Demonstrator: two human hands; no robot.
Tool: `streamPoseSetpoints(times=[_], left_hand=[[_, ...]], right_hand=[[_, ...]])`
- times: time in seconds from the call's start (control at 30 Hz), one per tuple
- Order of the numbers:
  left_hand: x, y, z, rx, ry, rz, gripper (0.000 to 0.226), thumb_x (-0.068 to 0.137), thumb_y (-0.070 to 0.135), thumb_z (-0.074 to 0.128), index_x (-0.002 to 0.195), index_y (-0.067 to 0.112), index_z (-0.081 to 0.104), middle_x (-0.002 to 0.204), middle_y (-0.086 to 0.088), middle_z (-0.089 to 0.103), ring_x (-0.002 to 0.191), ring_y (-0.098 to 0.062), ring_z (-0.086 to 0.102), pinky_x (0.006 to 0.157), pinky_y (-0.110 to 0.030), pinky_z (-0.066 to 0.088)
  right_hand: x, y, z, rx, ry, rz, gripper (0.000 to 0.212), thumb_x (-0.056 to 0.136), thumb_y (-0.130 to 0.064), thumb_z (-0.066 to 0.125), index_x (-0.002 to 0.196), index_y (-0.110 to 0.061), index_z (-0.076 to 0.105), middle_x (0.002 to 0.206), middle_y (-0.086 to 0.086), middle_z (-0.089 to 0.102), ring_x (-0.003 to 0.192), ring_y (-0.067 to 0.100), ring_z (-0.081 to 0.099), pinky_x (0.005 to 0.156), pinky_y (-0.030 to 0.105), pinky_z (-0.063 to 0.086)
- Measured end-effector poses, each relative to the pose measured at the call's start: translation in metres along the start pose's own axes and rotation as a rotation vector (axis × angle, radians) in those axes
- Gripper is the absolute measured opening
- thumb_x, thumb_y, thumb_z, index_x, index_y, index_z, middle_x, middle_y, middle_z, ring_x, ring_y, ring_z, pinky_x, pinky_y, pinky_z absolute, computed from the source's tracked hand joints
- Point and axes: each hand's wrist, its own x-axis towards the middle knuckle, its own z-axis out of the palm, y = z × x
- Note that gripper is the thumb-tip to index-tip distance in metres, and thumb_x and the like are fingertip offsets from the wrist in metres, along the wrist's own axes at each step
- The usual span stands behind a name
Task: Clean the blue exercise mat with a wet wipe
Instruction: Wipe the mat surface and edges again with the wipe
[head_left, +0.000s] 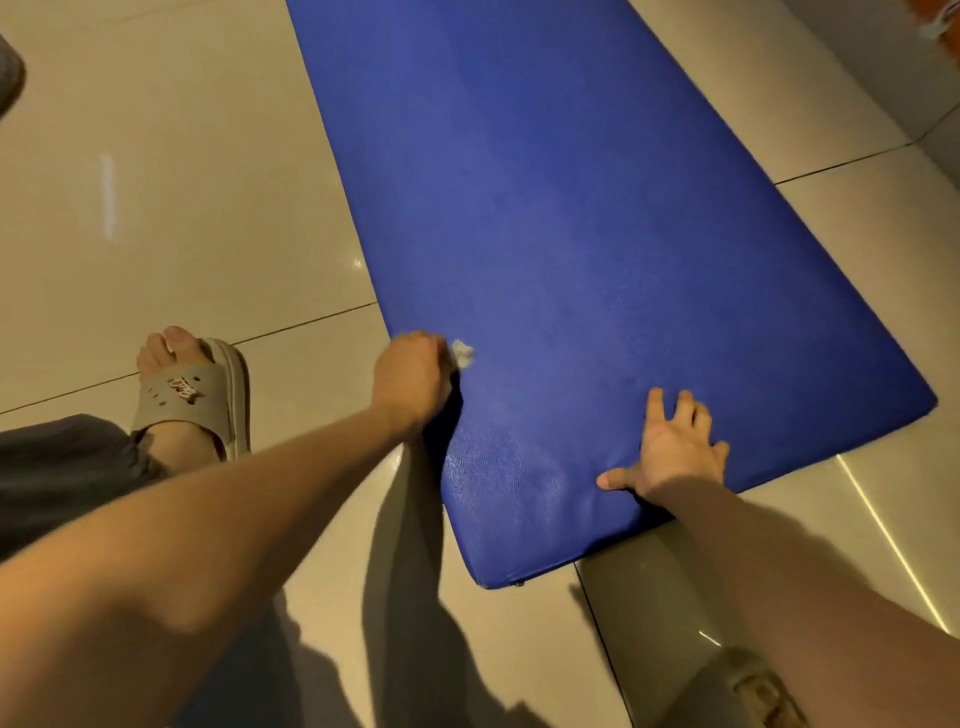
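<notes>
the blue exercise mat (571, 234) is laid flat on the tiled floor (182, 208), running away from the camera, with its near short end by the person's feet. a wet wipe (462, 353), bunched into a small white wad, is pinched in the curled fingers of the left hand (413, 376) and pressed on the mat just inside its left long edge, near the close corner. only a bit of the wipe is seen past the knuckles. it is likely wadded so that pressure is put on one spot. the right hand (675, 452) is laid palm down on the near end of the mat, fingers straight and spread, nothing gripped. it is judged to be there to pin the mat against sliding on the smooth tiles while the wipe is rubbed. a shinier patch is seen between the two hands, possibly damp; this cannot be told. a beige slipper (208, 395) is worn on the left foot, planted on the floor left of the mat. a reddish logo is carried on its strap, too blurred to be read. a second slipper (753, 691) is partly seen by the right forearm, its marking also unreadable. no label or print is seen on the mat.
</notes>
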Motion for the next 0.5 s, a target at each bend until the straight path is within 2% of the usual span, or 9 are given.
streamPoseSetpoints(times=[0.07, 0.17, 0.2, 0.27, 0.37, 0.43, 0.5], left_hand=[[-0.043, 0.024, 0.016, -0.114, -0.036, 0.114, 0.013, 0.088, 0.014, 0.06, 0.082, 0.008, 0.07, 0.086, -0.015, 0.065, 0.081, -0.041, 0.061, 0.064, -0.038, 0.04], [-0.104, 0.054, 0.036, -0.203, -0.237, 0.427, 0.022, 0.09, 0.019, 0.053, 0.093, 0.01, 0.072, 0.093, -0.012, 0.064, 0.085, -0.034, 0.06, 0.071, -0.04, 0.049], [-0.11, 0.057, 0.04, -0.189, -0.287, 0.532, 0.023, 0.094, 0.022, 0.053, 0.1, 0.012, 0.073, 0.097, -0.01, 0.064, 0.089, -0.031, 0.06, 0.072, -0.039, 0.05], [-0.092, 0.053, 0.037, -0.177, -0.289, 0.612, 0.021, 0.096, 0.025, 0.057, 0.106, 0.013, 0.071, 0.103, -0.007, 0.065, 0.093, -0.028, 0.06, 0.075, -0.037, 0.049], [-0.045, 0.043, 0.027, -0.164, -0.212, 0.537, 0.012, 0.093, 0.021, 0.063, 0.099, 0.011, 0.065, 0.098, -0.01, 0.067, 0.091, -0.033, 0.06, 0.072, -0.036, 0.042], [-0.015, 0.037, 0.019, -0.155, -0.122, 0.396, 0.017, 0.096, 0.029, 0.062, 0.092, 0.013, 0.06, 0.091, -0.011, 0.068, 0.086, -0.037, 0.061, 0.067, -0.038, 0.042], [0.009, 0.027, 0.012, -0.153, -0.022, 0.207, 0.02, 0.098, 0.033, 0.062, 0.095, 0.014, 0.058, 0.09, -0.011, 0.069, 0.082, -0.038, 0.062, 0.063, -0.036, 0.04]], right_hand=[[0.002, -0.003, -0.003, -0.004, 0.009, 0.001, 0.146, 0.059, -0.075, 0.082, 0.16, -0.019, -0.007, 0.165, 0.015, -0.002, 0.153, 0.035, 0.002, 0.111, 0.058, 0.032], [0.004, -0.006, -0.005, -0.013, 0.004, 0.006, 0.145, 0.056, -0.074, 0.084, 0.158, -0.018, -0.002, 0.162, 0.016, 0.003, 0.15, 0.037, 0.006, 0.108, 0.058, 0.035], [0.005, -0.007, -0.006, -0.015, -0.004, 0.009, 0.145, 0.055, -0.073, 0.085, 0.158, -0.016, -0.001, 0.16, 0.017, 0.005, 0.149, 0.038, 0.008, 0.107, 0.058, 0.036], [0.007, -0.01, -0.007, -0.015, -0.012, 0.017, 0.145, 0.053, -0.071, 0.087, 0.156, -0.015, 0.002, 0.157, 0.017, 0.007, 0.146, 0.039, 0.011, 0.104, 0.058, 0.039], [0.01, -0.01, -0.007, -0.015, -0.008, 0.023, 0.144, 0.051, -0.071, 0.088, 0.154, -0.015, 0.005, 0.155, 0.016, 0.01, 0.144, 0.038, 0.013, 0.102, 0.057, 0.04], [0.01, -0.009, -0.005, -0.017, -0.007, 0.022, 0.145, 0.05, -0.071, 0.088, 0.154, -0.015, 0.004, 0.156, 0.016, 0.009, 0.145, 0.037, 0.013, 0.103, 0.058, 0.039], [0.01, -0.008, -0.003, -0.021, -0.005, 0.02, 0.146, 0.051, -0.072, 0.088, 0.155, -0.015, 0.003, 0.157, 0.016, 0.008, 0.145, 0.037, 0.012, 0.103, 0.057, 0.038]])
